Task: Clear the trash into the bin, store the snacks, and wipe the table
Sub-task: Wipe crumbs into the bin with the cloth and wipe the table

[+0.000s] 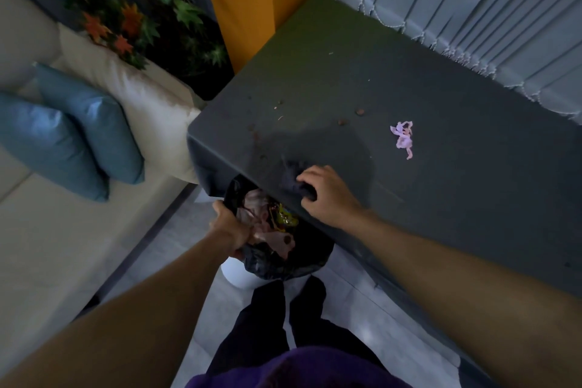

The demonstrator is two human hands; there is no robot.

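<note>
While left hand [228, 227] grips the black-lined white bin [234, 274] below the near edge of the grey table [441, 167], right hand [327, 192] clutches a crumpled dark cloth [293, 179] there, probably to sweep scattered brown crumbs [360, 111] in.

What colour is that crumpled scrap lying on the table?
Pale pinkish-lilac; the scrap shows best in the head view, against the dark grey table.

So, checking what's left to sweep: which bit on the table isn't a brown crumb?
The crumpled pink scrap, alone right of the small brown crumbs, beyond the right hand gripping the dark cloth.
</note>
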